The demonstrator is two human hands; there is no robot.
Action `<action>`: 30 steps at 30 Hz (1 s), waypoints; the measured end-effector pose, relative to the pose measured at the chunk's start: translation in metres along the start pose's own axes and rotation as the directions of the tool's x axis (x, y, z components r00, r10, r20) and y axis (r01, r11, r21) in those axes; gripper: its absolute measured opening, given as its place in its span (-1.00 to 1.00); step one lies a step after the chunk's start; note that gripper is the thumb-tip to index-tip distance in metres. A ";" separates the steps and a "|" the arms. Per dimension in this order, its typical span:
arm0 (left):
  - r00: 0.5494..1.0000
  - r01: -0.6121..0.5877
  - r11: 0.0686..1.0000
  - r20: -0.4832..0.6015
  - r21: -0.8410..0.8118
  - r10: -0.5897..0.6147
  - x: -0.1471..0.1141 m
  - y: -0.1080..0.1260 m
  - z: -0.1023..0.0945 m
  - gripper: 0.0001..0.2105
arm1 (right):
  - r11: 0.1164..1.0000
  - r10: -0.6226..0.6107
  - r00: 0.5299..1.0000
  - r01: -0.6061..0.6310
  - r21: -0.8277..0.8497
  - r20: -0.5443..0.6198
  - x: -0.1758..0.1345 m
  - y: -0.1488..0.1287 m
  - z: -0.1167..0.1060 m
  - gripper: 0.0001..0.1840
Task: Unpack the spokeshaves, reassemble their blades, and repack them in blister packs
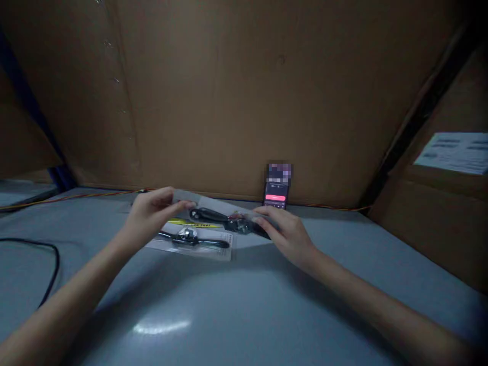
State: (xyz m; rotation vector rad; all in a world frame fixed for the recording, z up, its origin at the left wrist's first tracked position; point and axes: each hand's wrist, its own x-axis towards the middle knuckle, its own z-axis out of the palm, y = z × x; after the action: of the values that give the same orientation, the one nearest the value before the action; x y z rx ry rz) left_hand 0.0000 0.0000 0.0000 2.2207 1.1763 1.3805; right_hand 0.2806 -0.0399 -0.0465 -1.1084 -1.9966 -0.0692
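Observation:
Between my two hands is a packaged spokeshave (213,215), a black two-handled tool in clear plastic on a card, tilted and lifted above the table. My left hand (154,208) pinches its left end, thumb along the near edge. At its right end my right hand (287,231) grips the pack between thumb and fingers, covering part of the dark handle. Under and just behind the lifted pack lies a second packaged spokeshave (186,241) on a pale card with a yellow printed strip. Its left end is partly hidden by my left hand.
A phone (276,190) with a lit screen leans against the cardboard wall (244,101) at the back. The grey table (244,310) has a black cable (57,259) at left and thin coloured wires (95,195) along its rear edge. A printed sheet (453,152) hangs at right.

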 end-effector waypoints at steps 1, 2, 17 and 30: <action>1.000 0.012 0.999 0.020 -0.041 -0.012 0.000 0.000 0.003 -0.63 | 1.000 0.020 1.000 -0.020 -0.005 -0.019 -0.001 -0.002 0.001 -0.82; 0.999 0.027 0.996 0.039 -0.080 -0.024 0.000 0.001 0.006 -0.65 | 0.999 0.032 0.999 -0.032 -0.014 -0.035 -0.001 -0.005 0.002 -0.81; 0.843 0.534 0.735 0.332 -0.418 -0.424 -0.008 0.014 0.029 -0.70 | 0.955 -0.007 0.998 0.027 -0.297 0.068 -0.011 -0.027 0.028 -0.15; 0.633 0.747 0.583 0.610 -0.320 -0.477 0.006 -0.014 0.003 -0.77 | 0.942 -0.089 0.975 0.148 -0.300 0.203 -0.012 -0.014 0.024 -0.26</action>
State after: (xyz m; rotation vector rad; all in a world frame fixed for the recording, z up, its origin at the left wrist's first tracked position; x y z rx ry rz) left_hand -0.0029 0.0134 -0.0062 1.3591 1.0507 0.6816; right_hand 0.2585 -0.0467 -0.0665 -1.2270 -2.2765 -0.3707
